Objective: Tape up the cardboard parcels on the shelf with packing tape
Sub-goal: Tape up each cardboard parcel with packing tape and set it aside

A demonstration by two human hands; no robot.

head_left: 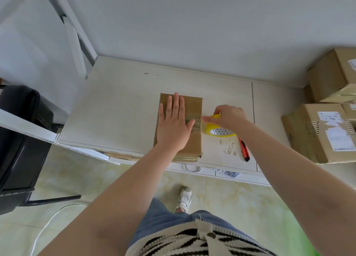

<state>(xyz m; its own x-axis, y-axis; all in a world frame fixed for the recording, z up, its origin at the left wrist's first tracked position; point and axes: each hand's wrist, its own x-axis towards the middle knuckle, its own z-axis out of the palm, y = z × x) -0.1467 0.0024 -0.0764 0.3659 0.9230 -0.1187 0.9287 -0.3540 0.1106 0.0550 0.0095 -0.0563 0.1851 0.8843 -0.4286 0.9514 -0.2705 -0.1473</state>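
A black chair [21, 140] stands at the left edge of the frame, beside the white shelf [119, 105] that fills the middle. Just left of centre lies the cardboard parcel [192, 146], flat on the shelf with its near end at the front edge. The left hand [173, 124] rests on its top, palm down, fingers straight and slightly spread, thumb out toward a band of clear tape [194, 119] that crosses the lid. The parcel looks small and stiff-sided; it is probably light enough to skid on the smooth top, so a flat press on the lid seems the right hold while tape is pulled over it. To its right, touching or just beside its side, the right hand [227, 117] curls over the yellow tape roll [219, 130], forefinger stretched toward the taped edge; whether the fingers actually clamp the roll cannot be told. The film will likely be thin, sticky and quick to crease, best drawn taut from the roll. A red cutter [244, 149] lies near the roll, and more boxes [317, 132] are stacked at the far right.
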